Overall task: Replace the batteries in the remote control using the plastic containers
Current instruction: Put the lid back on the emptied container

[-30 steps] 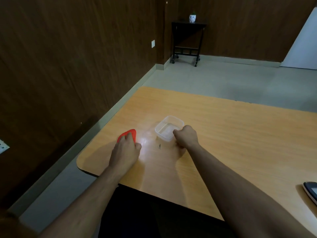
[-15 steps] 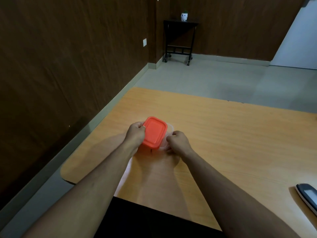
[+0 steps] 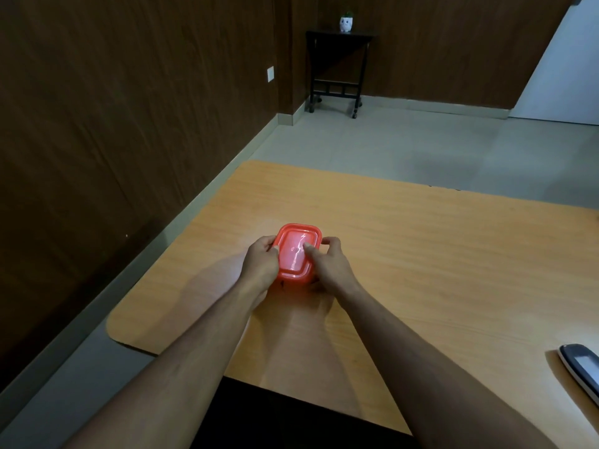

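Observation:
A small plastic container with a red lid (image 3: 296,252) stands on the wooden table (image 3: 405,254), left of centre. The lid lies flat on top and hides the clear box under it. My left hand (image 3: 261,264) grips the container's left side with the thumb on the lid's edge. My right hand (image 3: 327,265) grips the right side, its thumb pressing on the lid's top. The remote control (image 3: 581,367), dark with a light face, lies at the table's right edge, partly out of view.
A dark wood-panelled wall runs close along the table's left side. Beyond the table is grey floor, with a black wheeled side table (image 3: 337,66) and a small white pot (image 3: 346,23) in the far corner.
The red lid went from the table at the left onto the clear container. Both hands now hold the lidded container, and my right thumb has moved onto the lid.

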